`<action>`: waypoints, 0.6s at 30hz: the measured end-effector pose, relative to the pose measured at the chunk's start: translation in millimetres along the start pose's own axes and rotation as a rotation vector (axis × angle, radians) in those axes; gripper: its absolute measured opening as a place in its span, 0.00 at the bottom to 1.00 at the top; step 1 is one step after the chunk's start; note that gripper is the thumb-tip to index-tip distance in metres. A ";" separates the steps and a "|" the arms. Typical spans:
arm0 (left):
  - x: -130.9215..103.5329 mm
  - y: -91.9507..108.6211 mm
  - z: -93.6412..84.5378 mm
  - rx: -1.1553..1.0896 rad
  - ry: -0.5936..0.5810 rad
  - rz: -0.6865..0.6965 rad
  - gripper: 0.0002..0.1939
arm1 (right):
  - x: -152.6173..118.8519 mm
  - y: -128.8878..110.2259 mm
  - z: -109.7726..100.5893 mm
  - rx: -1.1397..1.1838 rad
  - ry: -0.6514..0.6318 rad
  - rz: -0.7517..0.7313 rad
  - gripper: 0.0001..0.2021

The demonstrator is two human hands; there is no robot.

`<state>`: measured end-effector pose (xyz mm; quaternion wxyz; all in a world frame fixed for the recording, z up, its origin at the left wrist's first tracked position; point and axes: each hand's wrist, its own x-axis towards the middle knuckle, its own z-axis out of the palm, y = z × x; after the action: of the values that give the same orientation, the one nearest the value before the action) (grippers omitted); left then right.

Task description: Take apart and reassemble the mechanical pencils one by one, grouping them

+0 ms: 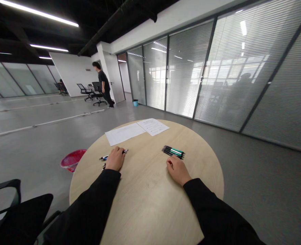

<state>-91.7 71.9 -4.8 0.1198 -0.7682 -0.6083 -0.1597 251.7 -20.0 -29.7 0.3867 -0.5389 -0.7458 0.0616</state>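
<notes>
On the left half of the round table, my left hand lies palm down with its fingers closed over a pen, whose end shows past the fingertips. Several more pens stick out on the outer side of that hand, partly hidden under it. My right hand rests on the tabletop with its fingers curled in, and nothing shows in it. Just beyond its knuckles lies a row of several black, green and white pens, side by side; the hand is close to the nearest one, and I cannot tell if they touch.
Two paper sheets lie at the far side of the wooden table. A red basin is left of it, beside a black chair. Farther off, a person is near office chairs, and a blue bin stands by the glass wall.
</notes>
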 end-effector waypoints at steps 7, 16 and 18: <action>-0.7 5.7 -6.3 0.079 0.017 0.034 0.11 | 0.2 -0.1 2.3 0.003 0.011 -0.020 0.08; -10.1 30.9 -21.9 0.228 0.074 0.124 0.13 | 0.2 -6.2 2.4 0.013 -0.005 -0.046 0.07; -11.4 34.0 -22.6 0.230 0.087 0.143 0.13 | 0.7 -8.5 3.4 0.013 -0.003 -0.056 0.08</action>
<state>-63.2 45.3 11.9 0.2442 -0.7833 -0.5604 -0.1131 242.9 -21.7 -27.4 0.3906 -0.5150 -0.7609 0.0566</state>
